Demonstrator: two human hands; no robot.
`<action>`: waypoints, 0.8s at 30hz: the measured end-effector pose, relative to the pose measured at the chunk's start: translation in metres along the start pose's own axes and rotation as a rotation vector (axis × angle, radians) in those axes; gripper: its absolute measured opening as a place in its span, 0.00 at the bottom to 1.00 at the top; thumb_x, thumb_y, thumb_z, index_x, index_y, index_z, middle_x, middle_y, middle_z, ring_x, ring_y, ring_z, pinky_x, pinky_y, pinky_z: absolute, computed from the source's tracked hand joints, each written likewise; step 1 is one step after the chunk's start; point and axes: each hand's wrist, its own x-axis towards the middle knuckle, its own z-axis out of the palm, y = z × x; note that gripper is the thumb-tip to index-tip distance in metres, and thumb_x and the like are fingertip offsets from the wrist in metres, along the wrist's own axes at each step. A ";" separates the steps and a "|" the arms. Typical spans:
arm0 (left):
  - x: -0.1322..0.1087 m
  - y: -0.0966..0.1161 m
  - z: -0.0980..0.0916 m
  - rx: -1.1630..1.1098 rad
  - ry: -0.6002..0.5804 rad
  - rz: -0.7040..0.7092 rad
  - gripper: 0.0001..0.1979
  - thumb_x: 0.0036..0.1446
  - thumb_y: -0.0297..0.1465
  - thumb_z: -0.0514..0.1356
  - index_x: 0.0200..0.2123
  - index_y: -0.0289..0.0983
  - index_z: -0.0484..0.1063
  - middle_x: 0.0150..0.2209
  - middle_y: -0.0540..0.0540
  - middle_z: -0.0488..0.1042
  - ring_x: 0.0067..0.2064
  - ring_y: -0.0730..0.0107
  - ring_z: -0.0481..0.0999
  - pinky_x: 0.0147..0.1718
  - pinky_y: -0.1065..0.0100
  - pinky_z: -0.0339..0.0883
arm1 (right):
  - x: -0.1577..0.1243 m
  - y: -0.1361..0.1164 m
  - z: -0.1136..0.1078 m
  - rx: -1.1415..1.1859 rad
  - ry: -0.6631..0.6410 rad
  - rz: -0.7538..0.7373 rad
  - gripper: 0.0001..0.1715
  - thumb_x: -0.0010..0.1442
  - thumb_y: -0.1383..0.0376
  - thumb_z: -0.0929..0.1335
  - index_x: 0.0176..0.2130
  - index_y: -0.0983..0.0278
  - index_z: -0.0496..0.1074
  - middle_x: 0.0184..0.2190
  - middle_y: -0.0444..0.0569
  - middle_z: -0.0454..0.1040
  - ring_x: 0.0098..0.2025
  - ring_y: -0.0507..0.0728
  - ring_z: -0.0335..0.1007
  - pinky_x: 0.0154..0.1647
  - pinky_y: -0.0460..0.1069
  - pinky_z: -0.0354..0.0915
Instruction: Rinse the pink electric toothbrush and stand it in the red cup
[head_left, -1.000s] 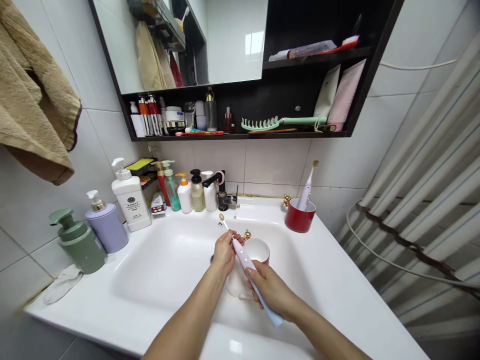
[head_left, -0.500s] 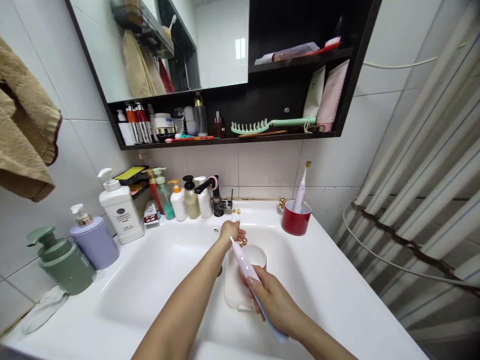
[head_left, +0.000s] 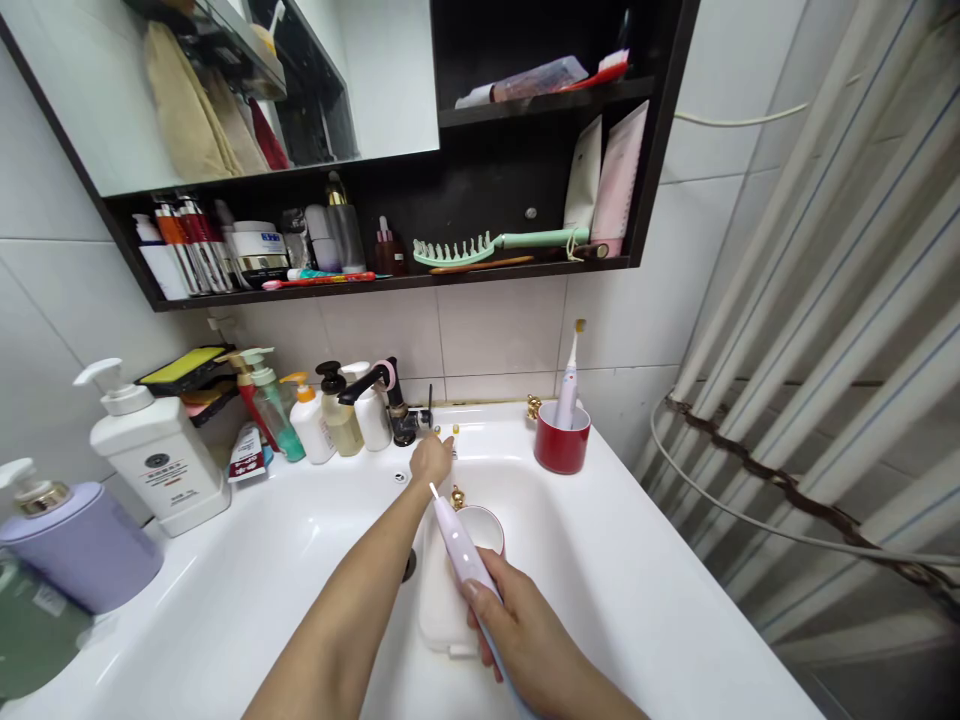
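Note:
My right hand [head_left: 510, 620] is closed around the handle of a pale pink electric toothbrush [head_left: 461, 540]. The handle's thin metal shaft is bare, with no brush head on it. On the sink's back ledge, my left hand [head_left: 433, 458] reaches to two small toothbrush heads, one with yellow bristles [head_left: 455, 430] at its right fingertip and another [head_left: 437, 430] just behind it. Most of the left fingers are hidden behind the hand, so its grip does not show. Below the handle, a cup with a white inside [head_left: 480, 524] and a white case [head_left: 442, 610] lie in the basin.
A red cup [head_left: 562, 448] holding another electric toothbrush [head_left: 570, 385] stands on the right ledge. Left of my hands are the black faucet [head_left: 401, 415] and several pump bottles [head_left: 161, 460]. A dark shelf cabinet [head_left: 495, 190] overhangs the back; ribbed pipes [head_left: 787, 380] stand right.
The view has shifted to the right and closer. My left fingers, spread before, now reach farther in among the brush heads, which sit wider apart. My right hand keeps the toothbrush handle.

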 end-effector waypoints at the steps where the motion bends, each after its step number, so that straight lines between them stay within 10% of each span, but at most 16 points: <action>1: -0.001 0.000 -0.005 0.034 0.045 0.031 0.11 0.36 0.29 0.57 0.16 0.37 0.54 0.33 0.39 0.68 0.47 0.59 0.58 0.38 0.65 0.54 | 0.000 0.001 0.000 0.001 0.000 -0.003 0.15 0.50 0.58 0.55 0.37 0.64 0.57 0.22 0.42 0.58 0.15 0.44 0.54 0.11 0.40 0.52; 7: -0.005 0.000 -0.019 0.208 0.197 0.095 0.13 0.33 0.22 0.57 0.13 0.36 0.51 0.34 0.38 0.66 0.49 0.56 0.54 0.42 0.63 0.50 | 0.001 0.002 0.003 -0.017 -0.013 0.001 0.15 0.50 0.58 0.55 0.37 0.64 0.56 0.22 0.42 0.58 0.15 0.44 0.54 0.11 0.40 0.52; 24: -0.119 0.008 -0.063 -0.712 -0.220 -0.346 0.05 0.44 0.27 0.53 0.20 0.31 0.61 0.21 0.44 0.69 0.24 0.72 0.70 0.23 0.73 0.64 | -0.003 0.007 0.015 0.041 -0.071 0.085 0.12 0.50 0.58 0.54 0.31 0.64 0.55 0.21 0.41 0.58 0.15 0.44 0.55 0.11 0.40 0.53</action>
